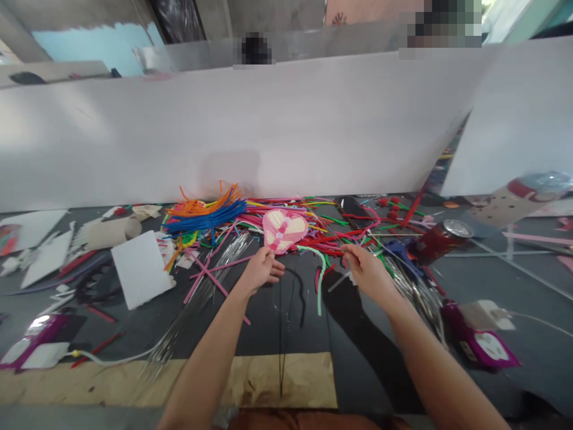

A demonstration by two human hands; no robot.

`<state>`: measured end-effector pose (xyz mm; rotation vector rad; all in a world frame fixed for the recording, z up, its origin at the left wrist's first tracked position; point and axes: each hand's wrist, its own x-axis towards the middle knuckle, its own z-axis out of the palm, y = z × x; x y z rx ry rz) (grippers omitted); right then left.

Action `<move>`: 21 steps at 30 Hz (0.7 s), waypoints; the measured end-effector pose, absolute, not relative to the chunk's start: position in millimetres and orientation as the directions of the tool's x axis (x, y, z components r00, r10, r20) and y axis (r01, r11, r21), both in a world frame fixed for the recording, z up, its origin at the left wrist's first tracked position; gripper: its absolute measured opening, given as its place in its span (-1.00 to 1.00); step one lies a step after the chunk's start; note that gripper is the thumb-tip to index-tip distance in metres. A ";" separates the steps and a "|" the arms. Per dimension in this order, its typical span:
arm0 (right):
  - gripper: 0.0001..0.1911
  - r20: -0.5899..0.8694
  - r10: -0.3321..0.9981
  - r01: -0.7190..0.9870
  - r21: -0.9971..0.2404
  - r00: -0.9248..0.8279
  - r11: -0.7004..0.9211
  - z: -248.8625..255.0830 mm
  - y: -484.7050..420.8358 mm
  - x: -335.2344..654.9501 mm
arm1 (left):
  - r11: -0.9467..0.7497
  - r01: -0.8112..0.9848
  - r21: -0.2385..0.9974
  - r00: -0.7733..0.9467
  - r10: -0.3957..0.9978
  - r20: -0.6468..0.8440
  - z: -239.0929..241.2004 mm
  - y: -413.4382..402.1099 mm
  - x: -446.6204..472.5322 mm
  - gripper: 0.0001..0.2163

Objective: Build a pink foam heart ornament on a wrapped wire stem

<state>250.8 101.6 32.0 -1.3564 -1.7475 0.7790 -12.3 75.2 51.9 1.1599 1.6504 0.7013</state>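
Note:
My left hand (262, 272) holds a pink and cream heart-shaped craft piece (285, 230) by its lower tip, raised just above a heap of coloured pipe cleaners (286, 224). A green pipe cleaner (319, 280) curves down from near the heart. My right hand (364, 269) pinches a thin strand (339, 282) that looks silvery, though it is too fine to name surely. Loose silver tinsel stems (414, 295) lie just beyond that hand, and a bundle of blue pipe cleaners (208, 218) lies left of the heart.
A tall white board (224, 134) stands behind the heap. A dark red can (441, 242) lies to the right, with a purple foil packet (478, 337) nearer me. Left are a white foam sheet (141, 269), a cardboard tube (107, 233) and another purple packet (40, 334).

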 end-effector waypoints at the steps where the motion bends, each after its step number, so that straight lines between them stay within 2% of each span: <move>1: -0.81 0.211 0.969 0.512 -0.823 -0.125 0.245 32.3 110.5 248.9 | 0.395 0.281 0.875 -0.076 0.918 -0.390 53.8 74.3 -16.0 -0.82; 6: -0.87 0.195 0.975 0.508 -0.832 -0.106 0.222 30.8 142.3 230.7 | 0.371 -0.050 0.927 -0.075 0.924 -0.374 58.6 68.3 -32.4 -0.79; 10: -0.79 0.135 0.980 0.454 -0.871 -0.149 0.189 27.3 140.0 216.4 | 0.302 -0.212 0.930 -0.124 0.935 -0.332 55.8 67.0 -44.4 -0.78; 14: -0.72 0.085 0.990 0.456 -0.880 -0.116 0.129 24.8 143.1 216.1 | 0.256 -0.294 0.921 -0.178 0.932 -0.315 50.7 73.1 -53.6 -0.81; 19: -0.91 0.097 0.994 0.495 -0.863 -0.044 0.106 32.2 165.9 221.0 | 0.202 -0.320 0.926 -0.198 0.941 -0.274 50.5 77.4 -56.5 -0.79; 21: -0.89 0.113 0.993 0.466 -0.876 -0.045 0.121 37.5 168.2 217.9 | 0.177 -0.326 0.929 -0.189 0.950 -0.247 53.8 76.0 -55.6 -0.78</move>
